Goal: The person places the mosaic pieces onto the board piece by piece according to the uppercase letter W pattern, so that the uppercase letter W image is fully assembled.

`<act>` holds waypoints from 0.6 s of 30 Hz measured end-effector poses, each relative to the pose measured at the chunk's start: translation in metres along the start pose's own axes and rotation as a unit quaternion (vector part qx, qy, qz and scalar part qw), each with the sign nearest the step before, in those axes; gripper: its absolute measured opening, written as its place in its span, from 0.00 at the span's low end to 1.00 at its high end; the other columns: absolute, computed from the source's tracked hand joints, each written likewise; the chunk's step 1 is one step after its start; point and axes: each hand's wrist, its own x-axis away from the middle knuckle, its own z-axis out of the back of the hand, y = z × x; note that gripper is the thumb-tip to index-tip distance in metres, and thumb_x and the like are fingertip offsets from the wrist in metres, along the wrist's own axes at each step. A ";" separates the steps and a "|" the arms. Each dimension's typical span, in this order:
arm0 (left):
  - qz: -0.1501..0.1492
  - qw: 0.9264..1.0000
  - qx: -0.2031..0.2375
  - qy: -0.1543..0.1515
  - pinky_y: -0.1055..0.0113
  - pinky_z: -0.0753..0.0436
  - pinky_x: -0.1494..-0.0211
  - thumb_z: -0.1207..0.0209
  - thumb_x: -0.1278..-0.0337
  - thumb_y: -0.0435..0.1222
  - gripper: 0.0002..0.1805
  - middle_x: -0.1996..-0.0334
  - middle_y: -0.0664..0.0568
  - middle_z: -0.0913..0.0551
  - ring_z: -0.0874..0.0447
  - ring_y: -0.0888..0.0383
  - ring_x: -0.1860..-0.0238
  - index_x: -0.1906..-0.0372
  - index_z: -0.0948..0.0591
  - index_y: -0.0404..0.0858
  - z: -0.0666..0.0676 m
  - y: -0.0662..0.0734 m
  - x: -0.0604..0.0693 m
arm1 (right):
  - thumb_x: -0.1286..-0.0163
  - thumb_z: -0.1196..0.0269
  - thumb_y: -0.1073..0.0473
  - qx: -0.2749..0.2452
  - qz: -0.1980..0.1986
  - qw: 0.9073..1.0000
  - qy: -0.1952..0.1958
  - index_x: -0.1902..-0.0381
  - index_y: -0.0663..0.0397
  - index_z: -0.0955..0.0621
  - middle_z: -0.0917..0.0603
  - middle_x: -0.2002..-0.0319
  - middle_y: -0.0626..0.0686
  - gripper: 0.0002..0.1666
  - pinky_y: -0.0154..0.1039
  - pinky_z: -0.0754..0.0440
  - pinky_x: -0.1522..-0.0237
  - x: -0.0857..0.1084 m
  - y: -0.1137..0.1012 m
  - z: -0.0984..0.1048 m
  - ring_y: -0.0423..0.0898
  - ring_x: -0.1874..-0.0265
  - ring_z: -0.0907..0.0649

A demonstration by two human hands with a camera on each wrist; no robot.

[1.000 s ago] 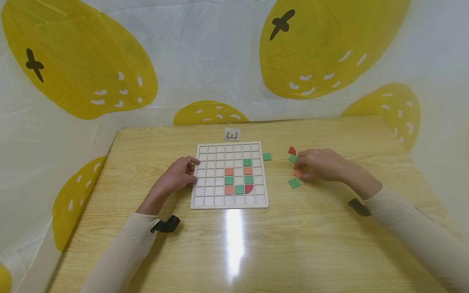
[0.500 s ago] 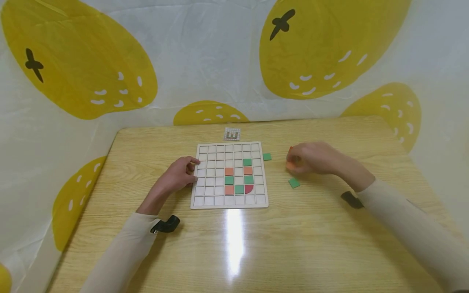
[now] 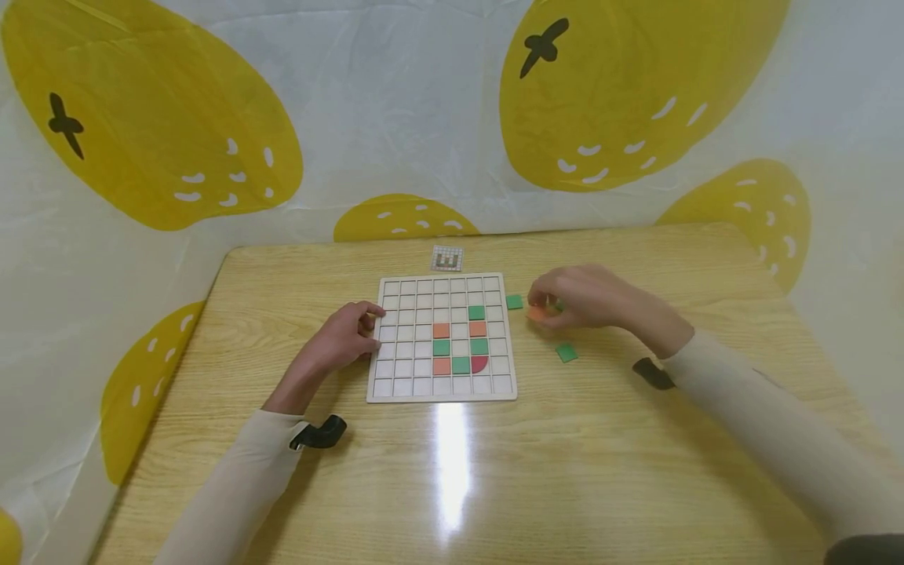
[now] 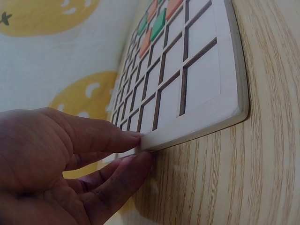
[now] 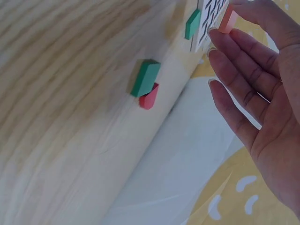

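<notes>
Card [image 3: 448, 258], upper centre of head view: grid details too small to read. Orange tile [image 3: 538, 315]: partly covered by the right hand [image 3: 582, 294]. Green tile [image 5: 146, 78]: nearly all hidden behind same hand, head view. Red piece [image 5: 149, 97]: hidden there too. Board [image 4: 201, 75], left wrist view: cropped at top edge. Dark object [image 3: 865, 549], lower right corner of head view: cropped, unidentifiable.

Orange square tile [image 3: 537, 314]: pinched in the right hand [image 3: 586, 297], right of the board.
Pale grid board [image 3: 404, 301]: flat, touched at its left edge by the left hand [image 3: 344, 336].
Seated tiles [image 3: 441, 348]: orange and green squares, one red quarter-round [image 3: 479, 364], in an uneven U.
Loose green tile [image 3: 514, 302]: just beside the board.
</notes>
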 end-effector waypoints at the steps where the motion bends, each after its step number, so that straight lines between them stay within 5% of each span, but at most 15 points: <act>1: 0.000 1.000 0.000 0.000 0.60 0.24 0.57 0.35 0.43 0.24 0.28 0.53 0.38 0.25 0.28 0.46 0.54 0.35 0.26 0.30 0.000 0.000 0.000 | 0.35 0.32 0.49 0.001 0.003 1.000 0.001 0.67 0.39 0.14 0.15 0.69 0.41 0.04 0.37 0.22 0.72 -0.002 -0.001 0.000 0.42 0.68 0.17; 18: 0.010 1.000 -0.003 0.000 0.60 0.23 0.56 0.34 0.42 0.25 0.29 0.51 0.39 0.25 0.28 0.46 0.53 0.34 0.26 0.32 -0.001 0.003 0.000 | 0.35 0.32 0.48 -0.010 0.023 1.000 -0.018 0.63 0.41 0.15 0.15 0.68 0.41 0.07 0.38 0.25 0.71 -0.032 -0.020 0.004 0.42 0.67 0.18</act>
